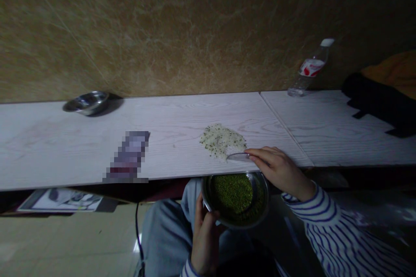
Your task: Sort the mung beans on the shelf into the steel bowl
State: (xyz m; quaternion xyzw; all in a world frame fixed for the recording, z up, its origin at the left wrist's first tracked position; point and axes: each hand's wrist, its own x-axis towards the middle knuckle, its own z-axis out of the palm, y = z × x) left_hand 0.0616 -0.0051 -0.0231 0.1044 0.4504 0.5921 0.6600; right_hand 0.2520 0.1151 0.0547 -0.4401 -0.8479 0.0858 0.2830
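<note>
My left hand [206,236] is closed on the left rim of a metal bowl [265,207], held over my lap just below the table's front edge. Small green beans, likely mung beans [234,192], cover its bottom. Between the fingertips of my right hand [281,169] is a thin, pale, see-through flat piece with a rounded edge [238,156]; its exact kind cannot be made out. Its tip touches the near side of a pile of white rice grains [222,140] with scattered green beans, spread on the table above the bowl.
On the pale wood-grain table [175,117], a smaller metal bowl [87,104] sits at the back left. A blurred-out phone-like slab [130,156] lies nearer. At the right are a clear bottle [310,69] and dark and orange cloth [383,99]. A wall rises behind.
</note>
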